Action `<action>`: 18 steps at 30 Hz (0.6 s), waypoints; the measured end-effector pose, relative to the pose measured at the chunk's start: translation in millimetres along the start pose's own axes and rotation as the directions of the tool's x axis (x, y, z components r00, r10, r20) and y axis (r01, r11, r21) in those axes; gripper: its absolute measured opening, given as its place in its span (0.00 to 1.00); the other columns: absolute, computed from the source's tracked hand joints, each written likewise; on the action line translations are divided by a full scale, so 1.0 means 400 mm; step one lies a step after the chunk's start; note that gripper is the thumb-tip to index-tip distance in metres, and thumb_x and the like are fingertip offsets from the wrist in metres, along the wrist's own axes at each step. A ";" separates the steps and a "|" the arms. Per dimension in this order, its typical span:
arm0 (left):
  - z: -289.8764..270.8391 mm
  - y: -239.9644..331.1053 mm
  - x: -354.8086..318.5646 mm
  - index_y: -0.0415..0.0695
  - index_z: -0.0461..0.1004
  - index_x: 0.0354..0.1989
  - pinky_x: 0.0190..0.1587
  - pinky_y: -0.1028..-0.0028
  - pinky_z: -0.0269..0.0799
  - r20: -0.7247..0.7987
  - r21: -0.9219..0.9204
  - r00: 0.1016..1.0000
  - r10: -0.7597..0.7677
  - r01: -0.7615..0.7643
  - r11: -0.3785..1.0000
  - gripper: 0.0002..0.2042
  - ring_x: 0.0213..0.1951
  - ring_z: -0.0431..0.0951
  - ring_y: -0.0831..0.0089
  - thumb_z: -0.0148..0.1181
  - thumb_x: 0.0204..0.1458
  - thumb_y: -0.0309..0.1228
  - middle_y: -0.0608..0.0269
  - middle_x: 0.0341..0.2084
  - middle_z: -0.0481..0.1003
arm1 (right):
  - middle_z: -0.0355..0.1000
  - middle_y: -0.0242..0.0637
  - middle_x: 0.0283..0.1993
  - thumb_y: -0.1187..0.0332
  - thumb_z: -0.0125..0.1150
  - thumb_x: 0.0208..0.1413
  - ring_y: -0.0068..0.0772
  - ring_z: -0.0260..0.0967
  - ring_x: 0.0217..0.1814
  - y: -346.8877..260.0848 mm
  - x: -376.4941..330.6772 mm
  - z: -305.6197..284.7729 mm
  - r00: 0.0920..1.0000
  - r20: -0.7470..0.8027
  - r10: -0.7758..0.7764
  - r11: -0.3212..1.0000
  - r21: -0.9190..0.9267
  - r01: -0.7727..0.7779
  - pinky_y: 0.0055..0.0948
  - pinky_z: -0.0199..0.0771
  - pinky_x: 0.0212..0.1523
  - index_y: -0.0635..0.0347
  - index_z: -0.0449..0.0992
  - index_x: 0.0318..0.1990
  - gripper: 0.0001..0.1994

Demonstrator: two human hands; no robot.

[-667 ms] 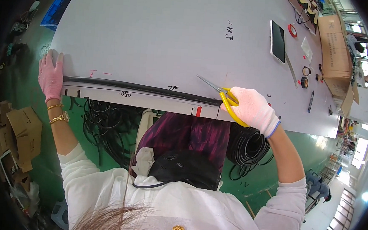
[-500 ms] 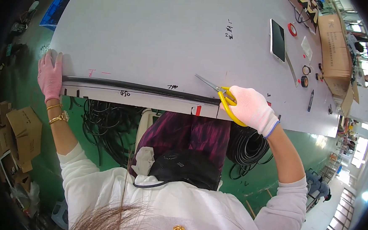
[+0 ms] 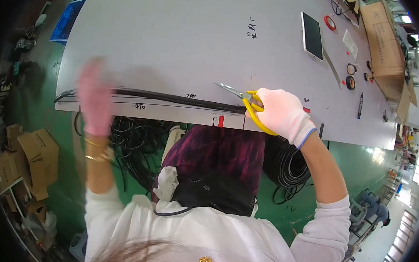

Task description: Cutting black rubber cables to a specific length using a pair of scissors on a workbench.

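Note:
A bundle of black cables (image 3: 173, 98) lies along the near edge of the grey-white table (image 3: 177, 37), its far-left ends reaching the table's left corner. My left hand (image 3: 94, 95), in a pink glove, is over the left part of the cables; motion smears its fingers, so I cannot make out whether it grips them. In a pale pink glove, my right hand (image 3: 282, 111) is closed round yellow-handled scissors (image 3: 253, 115). Their blades point left above the cables, slightly parted. The right end of the cables meets this hand, and the fingers hide whether it is held.
A phone (image 3: 312, 36), a steel ruler (image 3: 332, 67), red tape (image 3: 330, 23), black tape rolls (image 3: 350, 82) and a marker (image 3: 360, 105) lie at the right. A cardboard box (image 3: 382, 45) stands beyond them. Coiled black cables (image 3: 288, 169) hang or lie below the table edge.
My left hand has moved right from the table's left corner along the cables, uncovering their left ends. The right hand keeps the scissors in nearly the same place; the view has shifted slightly.

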State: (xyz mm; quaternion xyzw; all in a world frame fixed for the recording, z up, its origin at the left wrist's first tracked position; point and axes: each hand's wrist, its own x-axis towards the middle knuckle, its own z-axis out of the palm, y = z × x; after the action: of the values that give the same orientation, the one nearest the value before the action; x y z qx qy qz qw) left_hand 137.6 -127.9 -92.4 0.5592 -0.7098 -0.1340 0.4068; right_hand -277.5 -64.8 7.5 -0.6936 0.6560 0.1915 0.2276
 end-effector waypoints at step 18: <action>0.336 0.545 -0.123 0.48 0.80 0.35 0.47 0.60 0.68 0.419 0.143 0.886 0.198 -0.280 0.949 0.13 0.43 0.74 0.60 0.71 0.39 0.35 0.64 0.37 0.75 | 0.80 0.51 0.34 0.52 0.58 0.60 0.54 0.79 0.40 0.019 0.005 0.005 0.998 -0.020 -0.060 0.992 0.109 0.062 0.45 0.79 0.42 0.62 0.79 0.40 0.19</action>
State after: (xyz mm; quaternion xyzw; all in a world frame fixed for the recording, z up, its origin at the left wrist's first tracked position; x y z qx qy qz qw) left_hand -107.4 -45.1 -58.0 0.4656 -0.8513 -0.1222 0.2086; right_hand -284.7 -65.6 4.3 -0.7013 0.6459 0.1424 0.2658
